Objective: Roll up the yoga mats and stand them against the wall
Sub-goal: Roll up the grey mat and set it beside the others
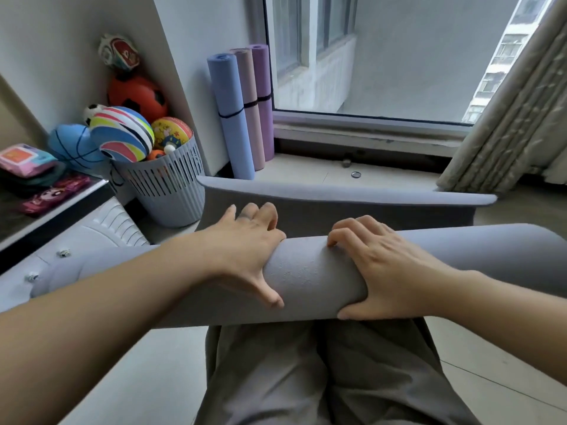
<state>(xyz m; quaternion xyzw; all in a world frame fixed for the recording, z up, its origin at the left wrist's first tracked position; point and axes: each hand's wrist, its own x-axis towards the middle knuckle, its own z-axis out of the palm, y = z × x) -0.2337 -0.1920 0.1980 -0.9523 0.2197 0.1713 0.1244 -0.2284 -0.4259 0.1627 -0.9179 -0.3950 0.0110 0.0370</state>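
Note:
A grey-lilac yoga mat (310, 280) lies across my lap as a thick roll, its unrolled end (337, 194) curling up toward the window. My left hand (248, 250) lies on top of the roll with the fingers over the far side and the thumb on the near side. My right hand (377, 265) grips the roll beside it, fingers curled over the top, thumb underneath. Three rolled mats stand upright in the corner by the window: a blue mat (233, 118), a pink mat (251, 111) and a purple mat (264, 99), each with a dark band.
A slatted grey basket (165, 185) full of balls stands left of the mats. A dark shelf (46, 204) with packets and a white unit (101, 234) are on the left. The window sill (368, 170) and a folded curtain (506, 118) lie ahead and right.

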